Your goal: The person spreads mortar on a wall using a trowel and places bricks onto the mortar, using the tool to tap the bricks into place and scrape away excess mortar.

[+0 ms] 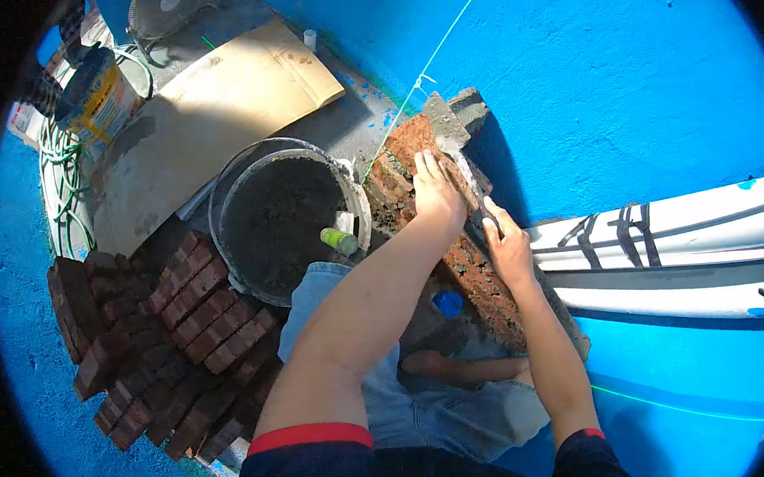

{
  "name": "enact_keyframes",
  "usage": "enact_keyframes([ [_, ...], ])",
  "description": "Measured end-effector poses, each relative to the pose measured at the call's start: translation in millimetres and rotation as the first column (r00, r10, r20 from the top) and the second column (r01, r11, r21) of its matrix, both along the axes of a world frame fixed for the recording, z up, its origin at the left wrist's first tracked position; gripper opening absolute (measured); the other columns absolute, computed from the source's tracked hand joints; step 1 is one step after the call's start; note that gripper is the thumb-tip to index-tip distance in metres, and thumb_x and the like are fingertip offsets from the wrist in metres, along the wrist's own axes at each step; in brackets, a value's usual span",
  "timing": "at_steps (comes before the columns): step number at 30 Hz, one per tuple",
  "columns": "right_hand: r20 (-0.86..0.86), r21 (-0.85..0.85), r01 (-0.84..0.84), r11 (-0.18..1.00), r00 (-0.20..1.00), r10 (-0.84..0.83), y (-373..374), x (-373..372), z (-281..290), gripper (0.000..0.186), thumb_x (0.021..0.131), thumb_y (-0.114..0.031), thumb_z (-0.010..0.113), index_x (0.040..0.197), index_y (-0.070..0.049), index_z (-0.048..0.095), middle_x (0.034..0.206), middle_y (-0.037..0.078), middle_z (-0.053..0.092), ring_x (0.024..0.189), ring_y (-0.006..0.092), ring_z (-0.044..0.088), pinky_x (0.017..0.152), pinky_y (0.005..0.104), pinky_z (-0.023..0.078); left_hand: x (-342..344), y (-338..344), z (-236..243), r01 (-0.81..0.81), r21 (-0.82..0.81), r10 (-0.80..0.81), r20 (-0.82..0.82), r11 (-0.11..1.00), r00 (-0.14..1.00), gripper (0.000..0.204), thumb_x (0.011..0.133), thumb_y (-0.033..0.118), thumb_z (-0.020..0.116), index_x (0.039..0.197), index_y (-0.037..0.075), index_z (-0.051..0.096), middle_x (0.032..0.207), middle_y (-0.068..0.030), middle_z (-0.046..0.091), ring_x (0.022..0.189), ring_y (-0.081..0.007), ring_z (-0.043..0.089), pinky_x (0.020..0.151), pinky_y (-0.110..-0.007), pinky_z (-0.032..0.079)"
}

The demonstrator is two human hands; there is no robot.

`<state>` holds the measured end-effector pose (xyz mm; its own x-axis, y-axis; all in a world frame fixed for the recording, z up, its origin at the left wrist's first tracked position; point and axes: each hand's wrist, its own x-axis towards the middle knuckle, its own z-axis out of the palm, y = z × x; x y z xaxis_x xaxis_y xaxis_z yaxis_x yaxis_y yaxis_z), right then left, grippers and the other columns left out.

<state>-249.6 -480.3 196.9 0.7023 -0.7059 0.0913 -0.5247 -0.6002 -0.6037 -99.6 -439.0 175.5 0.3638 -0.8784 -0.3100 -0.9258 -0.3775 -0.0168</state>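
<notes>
My left hand (437,188) holds a reddish brick (414,138) on the sloping row of mortar-flecked brickwork (482,298), its fingers together over the top, thumb hidden. My right hand (508,246) is closed on a trowel (447,123) at the row's right side, the grey, mortar-smeared blade lying alongside the brick's far end. A taut green string (385,139) runs over the brickwork to a knot near the blue wall. A bucket (280,223) of dark mortar, with a small green cylinder (337,239) at its near edge, stands just left of the row.
Stacked dark bricks (191,329) fill the lower left. A cardboard sheet (224,91), labelled pail (102,102), coiled hose (64,188) and fan (156,12) lie beyond. Blue walls (617,75) enclose the space; taped white pipes (678,282) lie along the right. My bent legs (419,411) are below.
</notes>
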Motion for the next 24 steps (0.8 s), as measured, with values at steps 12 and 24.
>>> enact_keyframes([
  [12, 0.043, -0.143, -0.037, 0.989, 0.998, 0.044, -1, -4, -11, 0.036, 0.094, -0.017, 0.053, 0.127, -0.004, 0.057, 0.117, 0.017, 0.064, 0.103, 0.0246, 0.064, 0.092, 0.033, 0.047, -5, 6, -4, -0.107, 0.066, 0.111, -0.055, 0.992, 0.992, 0.077, 0.086, 0.025, 0.055, 0.147, -0.007, 0.022, 0.155, -0.029, 0.009, 0.143, -0.0449, 0.009, 0.108, -0.046, 0.026],
  [24, 0.069, -0.045, -0.006, 0.999, 0.998, 0.009, 6, 5, -2, 0.032, 0.095, -0.018, 0.053, 0.124, -0.007, 0.06, 0.121, 0.018, 0.062, 0.113, 0.0296, 0.061, 0.094, 0.0346, 0.047, 5, 12, -14, -0.183, -0.107, 0.165, -0.157, 0.977, 0.974, 0.068, 0.088, 0.023, 0.049, 0.146, -0.005, 0.028, 0.154, -0.0304, 0.008, 0.142, -0.0465, 0.012, 0.11, -0.048, 0.026],
])
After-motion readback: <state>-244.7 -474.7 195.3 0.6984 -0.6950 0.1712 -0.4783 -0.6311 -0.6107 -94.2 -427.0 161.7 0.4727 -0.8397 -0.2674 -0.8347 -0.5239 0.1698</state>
